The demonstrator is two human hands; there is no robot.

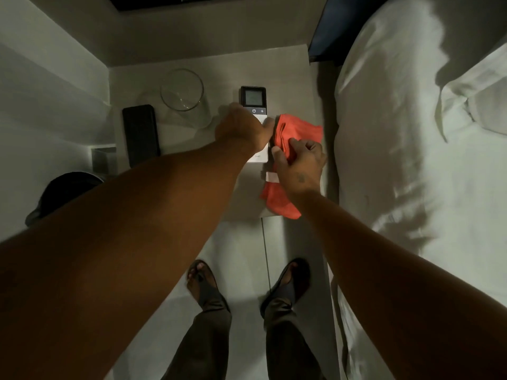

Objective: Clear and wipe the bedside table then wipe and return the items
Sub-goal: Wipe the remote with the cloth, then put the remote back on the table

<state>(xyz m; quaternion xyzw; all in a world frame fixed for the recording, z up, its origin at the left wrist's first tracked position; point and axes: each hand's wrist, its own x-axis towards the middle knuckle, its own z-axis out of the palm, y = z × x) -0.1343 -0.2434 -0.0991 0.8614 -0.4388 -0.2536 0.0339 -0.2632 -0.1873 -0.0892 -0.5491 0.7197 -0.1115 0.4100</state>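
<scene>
On the grey bedside table (288,78) lies a white remote control (253,101) with a small screen at its far end. My left hand (242,127) is closed around the remote's middle. Just right of it, my right hand (300,160) grips an orange cloth (297,130), whose other end hangs over the table's front edge. A clear drinking glass (182,90) stands at the back left of the table. A black phone (141,134) lies flat at the left edge.
A bed with white sheets and a pillow (411,133) runs along the right, close against the table. A dark bin (64,193) sits on the floor at the left. My sandalled feet (247,283) stand on the pale floor before the table.
</scene>
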